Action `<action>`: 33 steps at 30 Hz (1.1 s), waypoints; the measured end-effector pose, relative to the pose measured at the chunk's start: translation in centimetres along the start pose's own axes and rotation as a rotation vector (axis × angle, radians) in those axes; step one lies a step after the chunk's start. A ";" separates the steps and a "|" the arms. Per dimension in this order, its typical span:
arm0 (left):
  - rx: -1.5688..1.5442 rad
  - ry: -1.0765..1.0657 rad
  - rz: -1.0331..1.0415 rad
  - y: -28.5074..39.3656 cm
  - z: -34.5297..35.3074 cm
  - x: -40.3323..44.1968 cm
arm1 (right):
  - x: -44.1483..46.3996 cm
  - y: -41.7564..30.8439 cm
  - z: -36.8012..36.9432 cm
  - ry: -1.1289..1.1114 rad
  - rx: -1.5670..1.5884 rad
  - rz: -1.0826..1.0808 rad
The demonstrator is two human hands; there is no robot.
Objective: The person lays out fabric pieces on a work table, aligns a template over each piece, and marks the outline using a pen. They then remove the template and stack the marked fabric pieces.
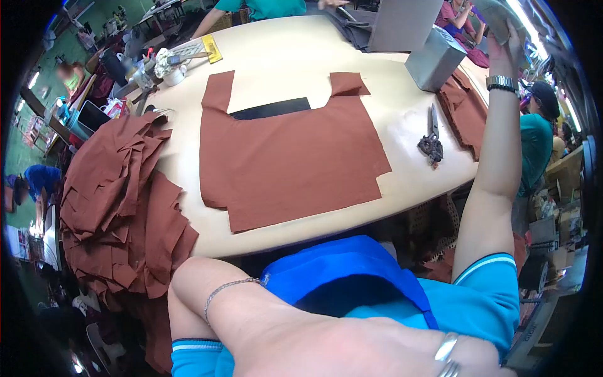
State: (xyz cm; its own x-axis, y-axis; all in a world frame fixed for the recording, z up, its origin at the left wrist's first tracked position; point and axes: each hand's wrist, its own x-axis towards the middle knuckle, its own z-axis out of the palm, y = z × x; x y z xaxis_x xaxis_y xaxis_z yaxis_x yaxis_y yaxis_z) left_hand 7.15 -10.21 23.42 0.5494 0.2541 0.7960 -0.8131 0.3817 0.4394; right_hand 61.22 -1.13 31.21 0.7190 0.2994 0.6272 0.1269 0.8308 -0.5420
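Observation:
My left hand point(370, 345), with rings on the fingers, crosses the bottom of the view close to the camera; its fingertips are out of sight. My right hand point(506, 47) is raised at the upper right, above a wristwatch, its fingers around a greyish thing point(493, 17) I cannot make out. On the pale table point(282, 47) lies a notched rust-brown cloth piece point(295, 163), flat, with two strips at its far corners. A black flat piece point(273, 109) shows at its far edge. Dark-handled scissors point(432, 138) lie to its right; neither hand touches them.
A heap of rust-brown cloth point(119, 207) hangs over the left edge. More folded brown cloth point(461, 113) lies at the right, beside a grey metal box point(433, 60). A brush point(188, 54) and white tape roll point(174, 75) sit at the far left. Co-workers are around the table.

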 end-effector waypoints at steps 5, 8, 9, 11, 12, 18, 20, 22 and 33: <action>0.002 -0.013 0.013 -0.6 0.3 0.3 | 5.9 0.2 -4.1 -0.214 0.180 0.086; 0.007 -0.028 0.017 -0.7 0.5 0.6 | -2.7 -1.9 2.9 -0.402 0.274 0.152; 0.009 -0.033 0.018 -0.7 0.5 0.8 | -5.1 -2.7 5.0 -0.463 0.301 0.167; 0.034 -0.034 0.000 -0.8 0.1 0.8 | -8.7 -4.3 8.0 -0.553 0.319 0.176; 0.055 -0.028 -0.008 -0.9 -0.4 0.8 | -10.2 -5.0 9.2 -0.596 0.323 0.178; 0.230 0.484 -0.313 -6.3 -12.4 -4.2 | -15.0 -5.9 10.3 -0.696 0.218 0.078; -0.180 0.863 -0.514 -7.4 -17.6 -7.2 | -16.2 -5.0 10.2 -0.713 0.180 0.032; -0.328 0.863 -0.524 -7.3 -18.7 -7.6 | -17.7 -3.7 10.2 -0.734 0.151 -0.007; 0.201 0.543 -0.359 -2.9 -28.5 -16.2 | -22.6 1.9 13.8 -0.834 0.829 0.843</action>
State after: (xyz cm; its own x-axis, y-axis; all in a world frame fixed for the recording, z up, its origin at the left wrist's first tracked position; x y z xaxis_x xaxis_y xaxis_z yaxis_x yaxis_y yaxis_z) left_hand 6.06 9.92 -2.60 0.7679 0.5725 0.2874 -0.5534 0.3669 0.7477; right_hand 35.73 0.12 23.74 -0.2587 0.7685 0.5852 -0.7588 0.2132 -0.6154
